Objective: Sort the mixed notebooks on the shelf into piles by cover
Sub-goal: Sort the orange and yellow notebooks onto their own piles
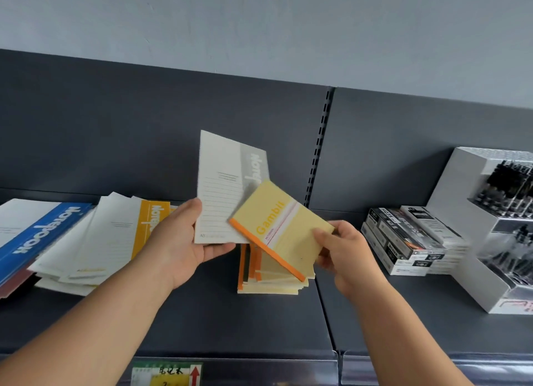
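My left hand [184, 241] holds a white notebook with a grey band [225, 189] upright by its lower edge, above the dark shelf [230, 322]. My right hand [343, 253] grips the right corner of a pale yellow "Gambit" notebook with an orange spine [284, 230], tilted over a pile of like yellow notebooks [274, 281]. To the left lies a fanned pile of white notebooks with yellow bands [115, 235]. A blue-banded notebook [37, 235] lies at the far left over a dark red one [14, 284].
Stacked black-and-white boxes [409, 241] stand to the right of the yellow pile. A white tiered display of pens [496, 227] fills the far right. A slotted upright [320, 146] divides the grey back panel. A price label [167, 372] sits on the shelf's front edge.
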`<action>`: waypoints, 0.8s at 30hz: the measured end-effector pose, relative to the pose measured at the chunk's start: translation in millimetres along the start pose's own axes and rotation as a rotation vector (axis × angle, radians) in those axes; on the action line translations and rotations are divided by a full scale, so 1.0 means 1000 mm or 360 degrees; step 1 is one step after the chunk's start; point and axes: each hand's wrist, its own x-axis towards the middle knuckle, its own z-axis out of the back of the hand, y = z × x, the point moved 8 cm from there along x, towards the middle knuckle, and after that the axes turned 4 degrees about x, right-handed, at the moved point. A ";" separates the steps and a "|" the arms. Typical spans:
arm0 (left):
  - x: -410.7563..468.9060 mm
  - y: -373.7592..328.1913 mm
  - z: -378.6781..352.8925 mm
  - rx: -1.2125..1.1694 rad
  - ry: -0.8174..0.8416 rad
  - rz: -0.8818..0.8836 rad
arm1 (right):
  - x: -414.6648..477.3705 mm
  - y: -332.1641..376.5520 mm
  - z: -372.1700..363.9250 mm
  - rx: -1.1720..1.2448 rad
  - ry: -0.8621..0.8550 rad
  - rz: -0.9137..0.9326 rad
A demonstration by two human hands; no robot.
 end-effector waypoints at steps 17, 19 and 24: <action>-0.015 -0.001 0.019 -0.0094 -0.0277 -0.0034 | -0.013 -0.007 -0.009 -0.1736 -0.0212 0.0361; -0.019 0.001 0.021 -0.0062 -0.0281 -0.0008 | -0.025 0.013 -0.025 -0.1379 -0.0153 0.0603; -0.038 0.006 0.032 0.0042 -0.0304 0.0030 | -0.039 0.010 -0.092 -0.0367 0.0500 0.0099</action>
